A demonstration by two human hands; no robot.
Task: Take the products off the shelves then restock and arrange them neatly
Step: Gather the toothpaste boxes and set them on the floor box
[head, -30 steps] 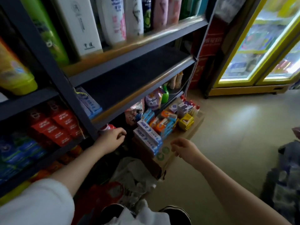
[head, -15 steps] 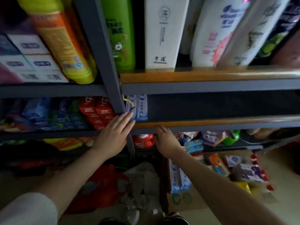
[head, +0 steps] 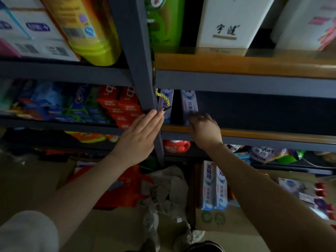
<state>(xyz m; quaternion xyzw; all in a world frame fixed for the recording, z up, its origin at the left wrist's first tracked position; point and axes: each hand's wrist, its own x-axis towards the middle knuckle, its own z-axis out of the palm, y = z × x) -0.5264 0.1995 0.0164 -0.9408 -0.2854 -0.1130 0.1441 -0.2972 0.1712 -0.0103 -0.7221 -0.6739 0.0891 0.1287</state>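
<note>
Two toothpaste boxes (head: 189, 104) stand upright on the middle shelf (head: 254, 133), beside the post. The right hand (head: 204, 129) is nearer, its blurred fingers curled at the right box's lower end; whether it grips, I cannot tell. The left hand (head: 140, 137) lies spread, flat against the post (head: 143, 79).

The white box (head: 227, 24) standing on the upper shelf board (head: 236, 64) by its left end bore the characters 宇澄. Beneath the lower shelf board (head: 272, 135), toward its right end, a purple pouch (head: 261, 153) read "omfort". I could read nothing else.
</note>
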